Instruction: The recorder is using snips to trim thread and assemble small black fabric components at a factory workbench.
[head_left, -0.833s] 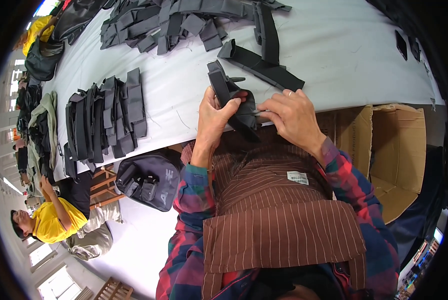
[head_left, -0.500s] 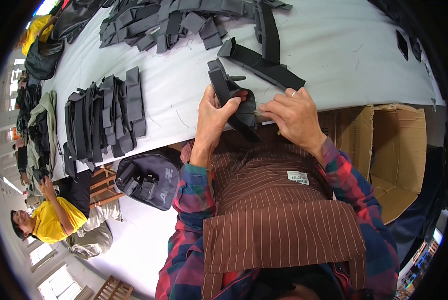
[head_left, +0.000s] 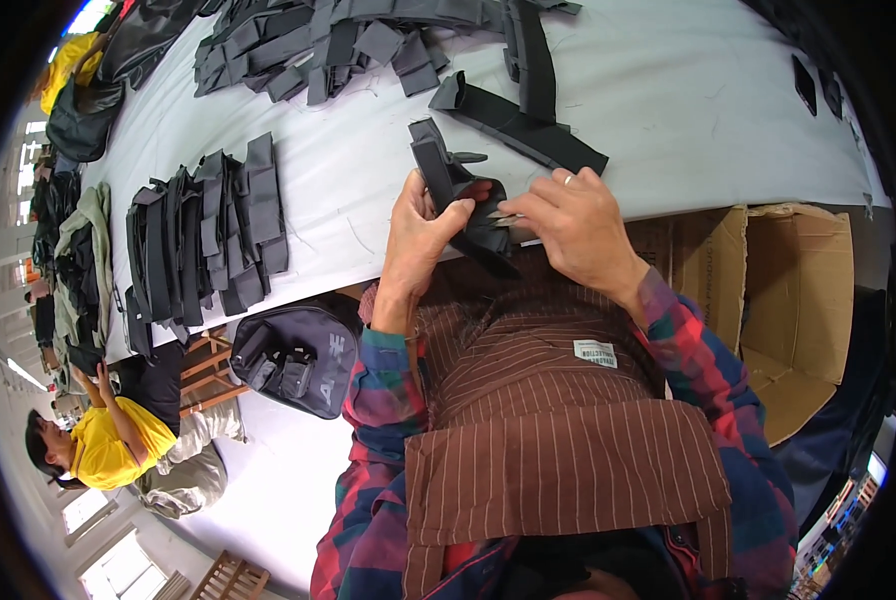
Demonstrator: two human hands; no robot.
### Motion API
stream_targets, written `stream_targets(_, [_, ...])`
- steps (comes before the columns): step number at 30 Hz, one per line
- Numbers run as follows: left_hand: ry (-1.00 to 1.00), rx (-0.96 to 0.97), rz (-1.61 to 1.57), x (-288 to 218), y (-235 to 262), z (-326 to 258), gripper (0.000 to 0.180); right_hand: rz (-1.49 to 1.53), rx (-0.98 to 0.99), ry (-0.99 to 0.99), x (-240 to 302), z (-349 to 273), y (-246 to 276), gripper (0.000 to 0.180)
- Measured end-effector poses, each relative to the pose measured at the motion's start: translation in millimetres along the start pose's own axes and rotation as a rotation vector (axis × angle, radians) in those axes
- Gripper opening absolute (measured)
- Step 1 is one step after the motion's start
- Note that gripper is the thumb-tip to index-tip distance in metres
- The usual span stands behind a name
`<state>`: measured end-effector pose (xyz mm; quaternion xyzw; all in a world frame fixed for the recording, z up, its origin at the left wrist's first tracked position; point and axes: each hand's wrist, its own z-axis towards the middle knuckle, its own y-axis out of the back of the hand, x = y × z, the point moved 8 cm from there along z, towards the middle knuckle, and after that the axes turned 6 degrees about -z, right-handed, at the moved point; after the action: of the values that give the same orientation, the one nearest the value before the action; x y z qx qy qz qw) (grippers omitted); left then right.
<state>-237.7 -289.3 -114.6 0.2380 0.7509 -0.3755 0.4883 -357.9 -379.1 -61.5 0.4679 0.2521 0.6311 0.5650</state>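
While between two hands (head_left: 418,230) (head_left: 580,225), one dark fabric piece (head_left: 485,234) (one metal tool (head_left: 503,216))

On my feed, the brown pinstriped apron's (head_left: 568,470) white label (head_left: 595,353) bore print. Letters marked the dark fabric bag (head_left: 323,338) and tan cardboard box (head_left: 713,270).

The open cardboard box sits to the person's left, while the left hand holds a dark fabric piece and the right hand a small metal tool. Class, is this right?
Not quite: the head view shows the cardboard box to the person's right. The left hand does hold the dark fabric piece, and the right hand the small metal tool.
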Motion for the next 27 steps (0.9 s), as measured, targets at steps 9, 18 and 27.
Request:
stream_targets(9, [0.002, 0.008, 0.005, 3.7, 2.5, 0.8, 0.034, -0.058, -0.027, 0.109, 13.0, 6.4, -11.7, 0.012])
stream_targets(18, [-0.010, 0.016, -0.024, 3.6, 2.4, 1.2, 0.037, -0.052, 0.002, 0.111, 9.3, 6.8, -12.5, 0.007])
stream_targets(27, [-0.010, 0.013, -0.002, 2.2, 3.9, -0.2, 0.038, 0.011, 0.022, 0.102, 8.6, 7.6, -17.4, 0.009])
